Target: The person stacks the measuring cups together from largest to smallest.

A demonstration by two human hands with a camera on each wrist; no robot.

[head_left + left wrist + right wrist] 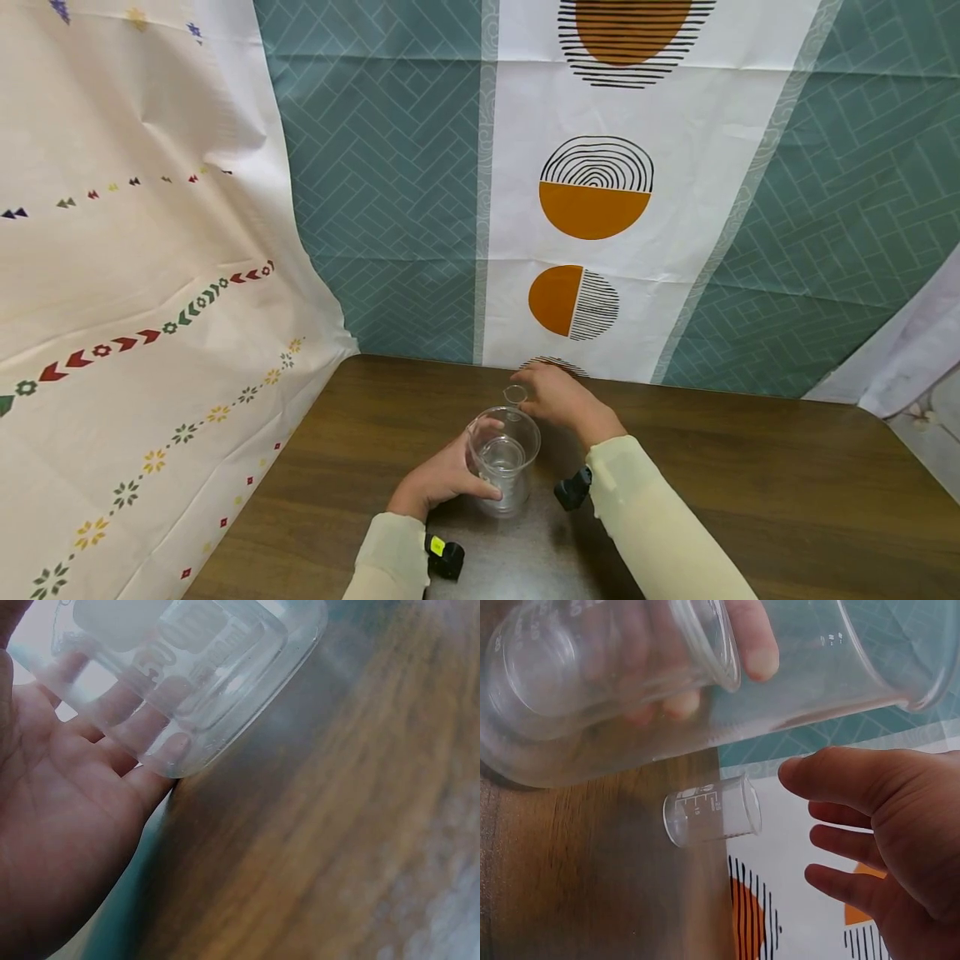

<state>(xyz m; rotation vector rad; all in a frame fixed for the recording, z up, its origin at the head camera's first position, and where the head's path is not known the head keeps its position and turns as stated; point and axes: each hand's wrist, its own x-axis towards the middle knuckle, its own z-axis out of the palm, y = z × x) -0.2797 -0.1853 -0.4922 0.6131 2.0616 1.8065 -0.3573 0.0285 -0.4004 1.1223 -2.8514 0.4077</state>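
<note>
A large clear glass beaker (531,454) stands on the table with a smaller beaker (630,667) nested inside it. My left hand (450,475) grips the large beaker from its left side, thumb in front and fingers round the far wall. In the left wrist view the beaker's base (247,712) and faint lettering show above the wood. Just behind it stands a tiny graduated beaker (712,810), upright on the table. My right hand (877,825) is beside this tiny beaker, fingers loosely extended, with a gap between them and the glass in the right wrist view.
The brown wooden table (712,483) runs back to a patterned teal and white cloth (390,208). A cream printed cloth (150,292) slopes along the left edge. Dark wrist cameras are strapped to both sleeves.
</note>
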